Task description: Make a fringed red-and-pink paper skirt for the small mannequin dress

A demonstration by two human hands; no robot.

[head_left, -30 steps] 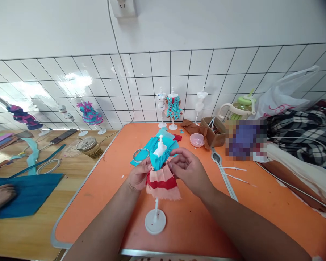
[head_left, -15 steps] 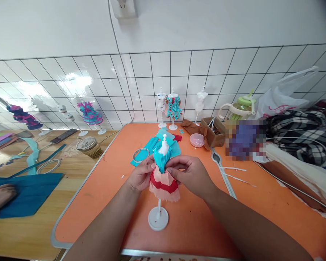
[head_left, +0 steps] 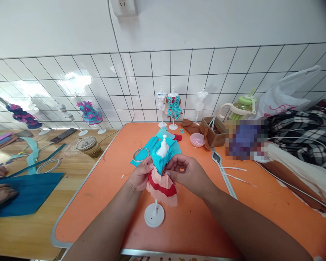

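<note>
Between my hands a small white mannequin (head_left: pixel 163 149) leans on its stand, the round base (head_left: pixel 154 215) towards me. It wears a turquoise crepe-paper bodice (head_left: pixel 159 163) and a pink skirt (head_left: pixel 165 199) with a red band (head_left: pixel 161 187). My left hand (head_left: pixel 141 174) is closed around the waist from the left. On the right side my right hand (head_left: pixel 188 174) pinches the dress at the waist, where bodice and skirt meet. Behind lie turquoise paper sheets (head_left: pixel 152 145) with a roll of clear tape (head_left: pixel 141 155) on them.
Several mannequins, among them a turquoise-ruffled one (head_left: pixel 174 107), stand along the tiled wall. A pink bowl (head_left: pixel 197 140), a cardboard box (head_left: pixel 213 131) and a green-lidded jug (head_left: pixel 241 107) sit back right. At left, another person's hands (head_left: pixel 1 194) rest on blue paper (head_left: pixel 40 192) beside a glass jar (head_left: pixel 89 147).
The mannequin has tilted, its base swinging slightly left and up while the head stays nearly in place. My hands keep hold at the waist. A second hand of the other person has appeared at left.
</note>
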